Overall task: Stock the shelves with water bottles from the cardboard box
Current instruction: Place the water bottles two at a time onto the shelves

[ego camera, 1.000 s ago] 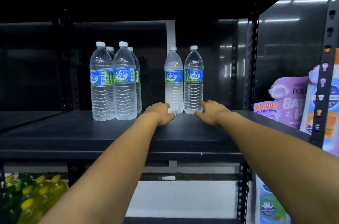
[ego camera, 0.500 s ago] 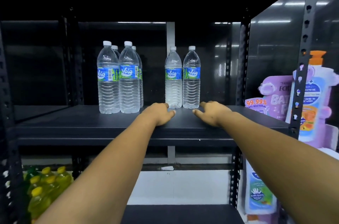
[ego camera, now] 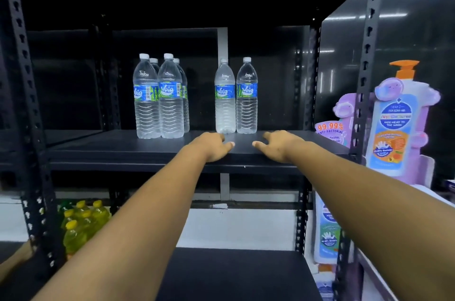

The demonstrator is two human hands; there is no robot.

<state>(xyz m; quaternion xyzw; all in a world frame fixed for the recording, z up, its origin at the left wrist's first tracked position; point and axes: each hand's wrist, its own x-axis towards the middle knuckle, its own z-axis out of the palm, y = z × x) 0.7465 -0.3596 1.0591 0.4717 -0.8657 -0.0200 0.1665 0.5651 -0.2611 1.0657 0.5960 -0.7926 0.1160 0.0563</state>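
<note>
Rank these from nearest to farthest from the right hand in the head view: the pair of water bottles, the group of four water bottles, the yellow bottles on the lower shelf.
From the right hand, resting on the shelf:
1. Pair of water bottles, just behind it and slightly left.
2. Group of four water bottles, farther left on the same shelf.
3. Yellow bottles, far left, one shelf down.

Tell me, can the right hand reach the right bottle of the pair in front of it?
Probably yes. The right hand rests open on the shelf, just in front of that water bottle, with nothing between them. The bottle's right side is also free, so the fingers could close around it.
</note>
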